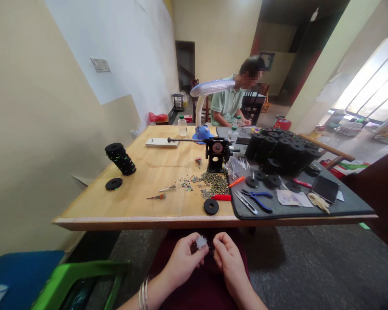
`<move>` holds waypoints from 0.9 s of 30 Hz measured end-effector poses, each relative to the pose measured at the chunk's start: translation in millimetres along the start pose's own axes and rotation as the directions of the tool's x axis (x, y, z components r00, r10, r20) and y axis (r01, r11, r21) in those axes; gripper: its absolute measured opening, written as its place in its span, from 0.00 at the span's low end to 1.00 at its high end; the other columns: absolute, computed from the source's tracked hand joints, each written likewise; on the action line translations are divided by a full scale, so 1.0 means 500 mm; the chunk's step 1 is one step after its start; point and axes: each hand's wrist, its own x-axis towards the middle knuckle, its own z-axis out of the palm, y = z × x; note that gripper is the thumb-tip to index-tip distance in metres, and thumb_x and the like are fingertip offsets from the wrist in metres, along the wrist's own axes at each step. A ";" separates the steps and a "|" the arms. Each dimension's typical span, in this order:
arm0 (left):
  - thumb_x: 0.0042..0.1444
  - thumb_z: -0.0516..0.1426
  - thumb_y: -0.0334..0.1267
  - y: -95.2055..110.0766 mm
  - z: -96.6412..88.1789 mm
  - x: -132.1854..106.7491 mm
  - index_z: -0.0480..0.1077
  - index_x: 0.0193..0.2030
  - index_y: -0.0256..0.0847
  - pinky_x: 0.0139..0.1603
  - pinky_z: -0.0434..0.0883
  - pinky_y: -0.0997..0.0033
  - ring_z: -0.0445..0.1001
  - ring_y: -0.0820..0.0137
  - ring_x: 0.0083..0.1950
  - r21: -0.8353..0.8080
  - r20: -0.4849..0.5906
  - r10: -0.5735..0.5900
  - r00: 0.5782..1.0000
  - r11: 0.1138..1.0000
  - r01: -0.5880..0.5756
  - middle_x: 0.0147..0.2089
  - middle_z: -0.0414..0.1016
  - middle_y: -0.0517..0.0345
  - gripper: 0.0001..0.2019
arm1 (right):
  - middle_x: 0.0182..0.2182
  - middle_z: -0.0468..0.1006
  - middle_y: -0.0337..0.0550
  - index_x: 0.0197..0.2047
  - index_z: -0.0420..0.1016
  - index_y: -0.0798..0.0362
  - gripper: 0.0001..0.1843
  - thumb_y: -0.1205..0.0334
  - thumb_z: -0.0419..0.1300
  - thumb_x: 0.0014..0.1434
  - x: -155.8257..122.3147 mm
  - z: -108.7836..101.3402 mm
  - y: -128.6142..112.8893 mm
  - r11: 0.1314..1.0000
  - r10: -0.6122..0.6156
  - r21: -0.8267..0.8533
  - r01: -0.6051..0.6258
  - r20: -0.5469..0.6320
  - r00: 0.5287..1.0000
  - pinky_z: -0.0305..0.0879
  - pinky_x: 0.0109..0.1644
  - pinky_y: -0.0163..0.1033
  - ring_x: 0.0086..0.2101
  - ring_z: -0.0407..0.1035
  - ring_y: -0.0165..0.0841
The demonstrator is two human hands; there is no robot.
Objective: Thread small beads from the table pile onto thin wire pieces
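Both my hands are low over my lap, in front of the table's near edge. My left hand (pixel 182 257) is closed in a pinch on a small white fluffy tuft (pixel 201 242). My right hand (pixel 228 255) is curled close beside it, fingertips pinched on something small and dark that I cannot make out. On the wooden table (pixel 139 202) ahead lie a pile of small beads (pixel 214 183), a black disc (pixel 211 206) and a black winding machine (pixel 217 151).
A dark mat (pixel 349 204) carries pliers (pixel 258 198), snips and many black discs in stacks (pixel 283 148). A black spool (pixel 120 158) and a disc (pixel 114 184) sit at the left. A desk lamp (pixel 207 92) stands behind. Another person (pixel 234 101) sits at the far end. A green stool (pixel 74 280) is at my left.
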 end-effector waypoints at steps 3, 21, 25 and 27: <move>0.51 0.57 0.39 0.002 0.000 -0.001 0.64 0.27 0.38 0.23 0.63 0.77 0.64 0.76 0.20 -0.004 0.005 0.002 1.000 1.000 -0.002 0.19 0.65 0.65 0.08 | 0.13 0.52 0.22 0.30 0.60 0.52 0.21 0.43 0.61 0.51 0.001 -0.001 0.000 1.000 0.004 0.014 -0.004 0.005 1.000 0.36 0.17 0.28 0.15 0.41 0.20; 0.50 0.56 0.34 0.017 -0.032 -0.010 0.71 0.27 0.37 0.29 0.60 0.75 0.66 0.71 0.27 0.348 0.023 0.145 0.989 0.926 -0.143 0.25 0.73 0.59 0.05 | 0.15 0.65 0.30 0.28 0.66 0.53 0.10 0.57 0.59 0.53 -0.004 0.002 -0.022 0.937 0.056 -0.349 0.024 0.218 0.974 0.47 0.21 0.29 0.16 0.52 0.23; 0.47 0.57 0.32 0.039 -0.050 -0.015 0.70 0.24 0.37 0.29 0.58 0.74 0.64 0.72 0.27 0.310 0.086 0.072 0.994 0.946 -0.095 0.24 0.70 0.60 0.04 | 0.16 0.67 0.32 0.25 0.69 0.53 0.07 0.65 0.57 0.54 -0.014 0.000 -0.044 0.860 -0.053 -0.477 0.181 0.268 0.962 0.54 0.26 0.31 0.20 0.59 0.27; 0.45 0.59 0.36 0.055 -0.058 -0.021 0.69 0.23 0.37 0.26 0.54 0.75 0.58 0.75 0.24 0.123 0.155 -0.026 0.988 0.992 0.007 0.21 0.65 0.64 0.06 | 0.19 0.69 0.34 0.26 0.70 0.53 0.07 0.66 0.57 0.56 -0.020 -0.001 -0.058 0.838 -0.102 -0.483 0.254 0.319 0.942 0.56 0.29 0.32 0.22 0.62 0.28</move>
